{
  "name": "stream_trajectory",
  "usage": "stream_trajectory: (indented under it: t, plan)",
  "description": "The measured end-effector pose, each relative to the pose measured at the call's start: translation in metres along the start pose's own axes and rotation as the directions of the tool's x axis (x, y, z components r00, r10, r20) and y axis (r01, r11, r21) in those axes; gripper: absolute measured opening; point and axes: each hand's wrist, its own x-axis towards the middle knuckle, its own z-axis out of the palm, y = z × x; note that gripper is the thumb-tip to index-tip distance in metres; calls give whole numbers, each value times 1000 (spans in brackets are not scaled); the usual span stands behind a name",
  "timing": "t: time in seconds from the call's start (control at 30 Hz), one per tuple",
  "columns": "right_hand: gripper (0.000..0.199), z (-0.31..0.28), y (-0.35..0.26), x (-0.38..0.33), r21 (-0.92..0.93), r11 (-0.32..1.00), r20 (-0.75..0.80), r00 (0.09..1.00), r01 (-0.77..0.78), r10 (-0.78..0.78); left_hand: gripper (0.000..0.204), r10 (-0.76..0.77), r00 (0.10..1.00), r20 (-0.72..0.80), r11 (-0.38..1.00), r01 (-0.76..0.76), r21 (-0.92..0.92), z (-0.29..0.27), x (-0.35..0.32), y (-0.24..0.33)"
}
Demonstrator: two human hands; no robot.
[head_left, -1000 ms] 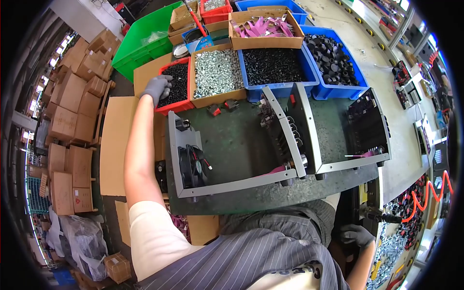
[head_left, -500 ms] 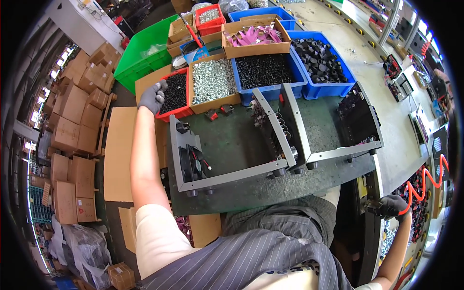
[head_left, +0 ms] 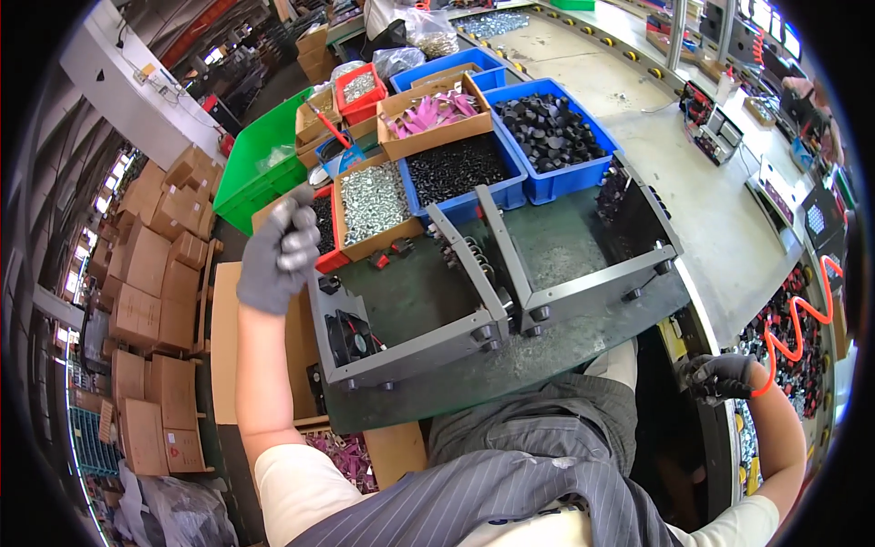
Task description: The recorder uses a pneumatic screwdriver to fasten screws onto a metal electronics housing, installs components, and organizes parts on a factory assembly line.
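My left hand [head_left: 279, 255], in a grey glove, is raised in front of the red bin [head_left: 334, 261] of small black screws [head_left: 324, 219]. Its fingers are curled in; whatever they hold, if anything, is hidden. At the right, my gloved right hand [head_left: 722, 377] is closed round a dark hand tool whose shape is mostly covered; a red coiled air hose [head_left: 793, 314] runs to it. Between my hands, two grey metal housings, the left one [head_left: 419, 345] and the right one [head_left: 597, 281], stand on the dark green work surface. A black fan [head_left: 351, 335] sits inside the left housing.
Behind the housings are a cardboard box of silvery fasteners [head_left: 372, 199], a blue bin of small black parts [head_left: 515, 190], a box of pink strips [head_left: 428, 135] and a blue bin of black feet [head_left: 592, 169]. Stacked cartons [head_left: 137, 283] stand at left, a roller conveyor [head_left: 629, 55] at right.
My left hand has drawn back from the red screw bin, up and toward me. My right hand has shifted slightly, still on the tool. The whole view has turned a little.
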Motion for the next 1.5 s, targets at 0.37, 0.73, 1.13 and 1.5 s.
stream_trajectory:
  t: [0.37,0.73,1.13,1.5]
  plan:
    - [56,89,15,-108,-476,794,-208,828,380,-521,27,-614,773,160,787,615,44,93,-54,-176]
    - [65,114,56,60,536,637,-20,763,554,-646,28,-603,793,83,769,606,-204,133,-11,-279]
    - [80,131,52,26,169,590,98,582,790,-807,30,-545,836,54,831,548,-91,167,23,-314]
    - [83,129,51,19,185,637,83,634,749,-769,31,-601,795,81,767,602,-222,177,34,-323]
